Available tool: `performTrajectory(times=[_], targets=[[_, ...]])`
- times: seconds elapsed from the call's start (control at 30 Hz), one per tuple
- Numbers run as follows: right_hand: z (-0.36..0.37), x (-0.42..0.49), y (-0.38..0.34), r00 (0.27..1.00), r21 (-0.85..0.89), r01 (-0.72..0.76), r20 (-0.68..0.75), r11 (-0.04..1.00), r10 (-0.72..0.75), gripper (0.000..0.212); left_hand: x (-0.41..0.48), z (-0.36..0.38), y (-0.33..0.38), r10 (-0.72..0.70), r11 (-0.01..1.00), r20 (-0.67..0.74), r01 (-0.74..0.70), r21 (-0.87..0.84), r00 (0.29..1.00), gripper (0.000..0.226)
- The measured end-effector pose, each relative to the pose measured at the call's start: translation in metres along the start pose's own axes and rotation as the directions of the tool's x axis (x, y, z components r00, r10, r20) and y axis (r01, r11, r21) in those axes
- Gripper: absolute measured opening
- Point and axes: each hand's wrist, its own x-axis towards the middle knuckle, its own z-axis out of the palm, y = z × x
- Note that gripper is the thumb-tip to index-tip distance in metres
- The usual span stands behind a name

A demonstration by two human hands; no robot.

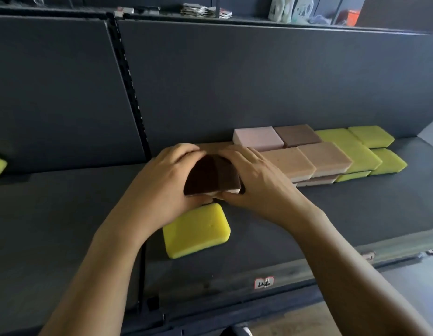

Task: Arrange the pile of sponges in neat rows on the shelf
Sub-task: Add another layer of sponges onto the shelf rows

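The left hand (162,183) and right hand (256,183) meet over the dark grey shelf (65,214), each curling fingers and thumb round the brown sponges (210,175) clasped between them. A yellow sponge (196,231) lies flat just nearer than the left hand, and rows (326,156) of pink, tan and yellow-green sponges run from beside the right hand along the back panel (234,81). A label (263,282) sits on the shelf's front edge below the wrists, and a cluttered upper shelf (259,21) runs far above the hands.
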Motion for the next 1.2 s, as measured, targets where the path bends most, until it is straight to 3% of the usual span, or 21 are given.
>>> performTrajectory(times=[0.3, 0.5, 1.2], targets=[[-0.015, 0.01, 0.025, 0.997, 0.01, 0.051, 0.056, 0.999, -0.052, 0.072, 0.026, 0.005, 0.011, -0.042, 0.997, 0.002, 0.042, 0.06, 0.999, 0.062], [-0.041, 0.013, 0.066, 0.994, -0.04, -0.063, 0.092, 0.997, 0.067, 0.042, 0.051, 0.013, 0.007, -0.135, 0.986, 0.039, 0.13, 0.108, 0.99, 0.065], [-0.024, 0.028, 0.1, 0.986, -0.063, -0.106, 0.124, 0.992, 0.113, 0.038, 0.086, 0.038, -0.006, -0.232, 0.97, 0.122, 0.22, 0.104, 0.965, 0.06]])
